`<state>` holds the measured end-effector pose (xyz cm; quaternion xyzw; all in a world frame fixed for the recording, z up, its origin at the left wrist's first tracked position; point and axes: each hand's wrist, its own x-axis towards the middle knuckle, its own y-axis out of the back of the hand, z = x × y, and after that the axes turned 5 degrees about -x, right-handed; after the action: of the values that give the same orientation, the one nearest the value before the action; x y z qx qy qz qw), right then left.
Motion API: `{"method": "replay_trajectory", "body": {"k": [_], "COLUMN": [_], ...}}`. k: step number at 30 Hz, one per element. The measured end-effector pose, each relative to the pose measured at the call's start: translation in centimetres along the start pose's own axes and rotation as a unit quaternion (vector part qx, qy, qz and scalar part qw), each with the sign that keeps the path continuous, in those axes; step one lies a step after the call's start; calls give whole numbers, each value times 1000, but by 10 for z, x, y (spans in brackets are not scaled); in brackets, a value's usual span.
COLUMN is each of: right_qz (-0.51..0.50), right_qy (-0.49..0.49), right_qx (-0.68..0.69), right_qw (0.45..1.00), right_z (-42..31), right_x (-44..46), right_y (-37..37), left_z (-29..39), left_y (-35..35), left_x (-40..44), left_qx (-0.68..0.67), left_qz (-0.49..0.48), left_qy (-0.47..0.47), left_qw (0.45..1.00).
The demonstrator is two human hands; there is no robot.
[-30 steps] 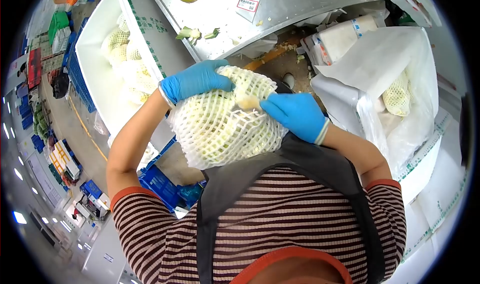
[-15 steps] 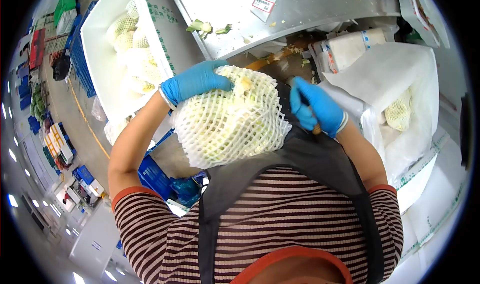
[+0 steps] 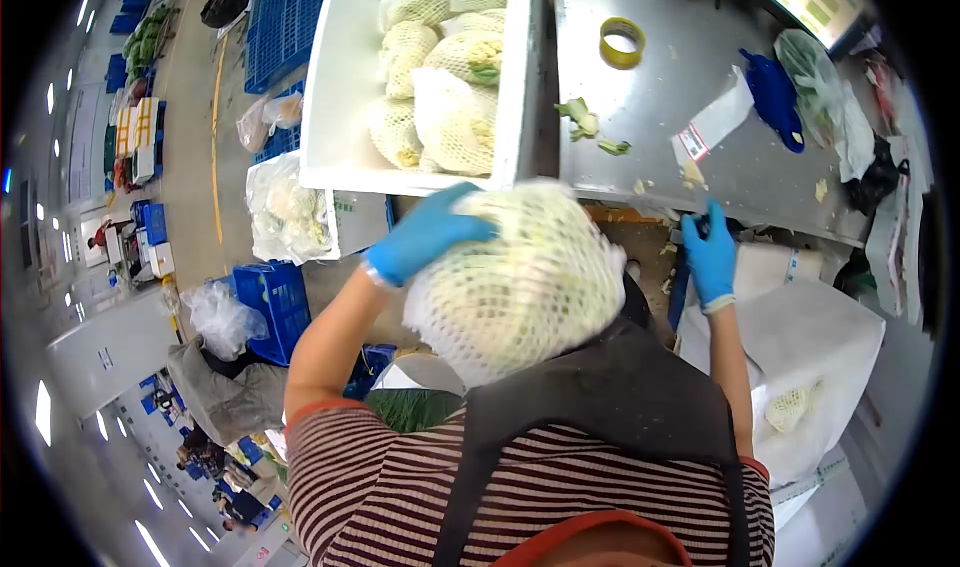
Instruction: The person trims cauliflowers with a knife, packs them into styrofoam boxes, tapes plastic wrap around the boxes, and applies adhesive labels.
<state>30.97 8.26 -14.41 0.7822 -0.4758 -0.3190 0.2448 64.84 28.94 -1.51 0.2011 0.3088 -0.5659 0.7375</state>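
My left hand (image 3: 430,235), in a blue glove, grips a large pale vegetable head in a white foam net (image 3: 520,287), held in front of my chest and slightly blurred. My right hand (image 3: 710,257), also gloved in blue, is near the front edge of the metal table (image 3: 660,117). Its fingers are bent around a small dark thing that I cannot make out. Beyond the held head stands a white foam box (image 3: 325,117) with several netted heads (image 3: 460,117) in it.
Yellow tape (image 3: 621,43), leaf scraps (image 3: 578,117), a labelled bag (image 3: 712,122) and a blue item (image 3: 772,102) lie on the table. A lined box (image 3: 800,357) is at the right. Blue crates (image 3: 272,307) are at the left. People are far off at lower left.
The view has turned towards the foam box. The netted head remains in my left hand. My right hand has left the head and moved out to the right, to the table edge.
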Motion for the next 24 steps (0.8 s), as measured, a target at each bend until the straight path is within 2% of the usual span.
{"method": "replay_trajectory", "body": {"k": [2,3,4,5,6,7,8,10,13,14,16,17,19,20,21,22,24], "right_qz": [-57,-84,-93,-102,-111,-79,-93,-118,-182,-185,-124,-117,-118,-86,-65,-48,28], "right_qy": [-50,-78,-72,-68,-65,-6,14,52,88,96,138,104,12,0,-24,-41,-93], "right_qx": [14,20,29,38,47,114,61,-45,-77,-96,-95,-114,-89,-52,-34,-11,59], "right_qw": [997,993,993,992,991,990,994,991,976,973,978,981,989,995,997,998,993], "right_z": [-5,-10,-21,-34,-43,-39,-35,-74,-126,-131,-107,-100,-88,-80,-68,-56,-15], "right_x": [1,1,0,-3,-5,-5,-4,-8,-18,-22,-37,-45,-66,-78,-89,-101,-123], "right_y": [5,6,2,-4,-10,-32,-41,-53,-49,-41,-34,-23,4,18,34,50,102], "left_z": [1,14,17,21,40,43,45,21,-58,-93,-156,-130,-148,-198,-167,-128,-92], "left_y": [51,75,103,139,145,175,196,256,337,352,376,352,374,449,427,395,384], "left_x": [-37,-51,-63,-70,-77,-70,-58,-6,119,148,189,177,199,233,217,195,208], "left_qx": [-92,-36,-49,-60,-90,-63,-40,136,387,503,722,790,754,727,572,395,432], "left_qz": [172,220,289,298,317,313,316,352,319,292,214,87,86,86,105,151,250], "left_qy": [-42,-84,-113,-131,-160,-165,-150,-150,-84,-45,-2,-59,-30,-40,27,83,226], "left_qw": [980,971,950,944,930,933,936,914,861,813,658,604,651,680,813,903,836]}}
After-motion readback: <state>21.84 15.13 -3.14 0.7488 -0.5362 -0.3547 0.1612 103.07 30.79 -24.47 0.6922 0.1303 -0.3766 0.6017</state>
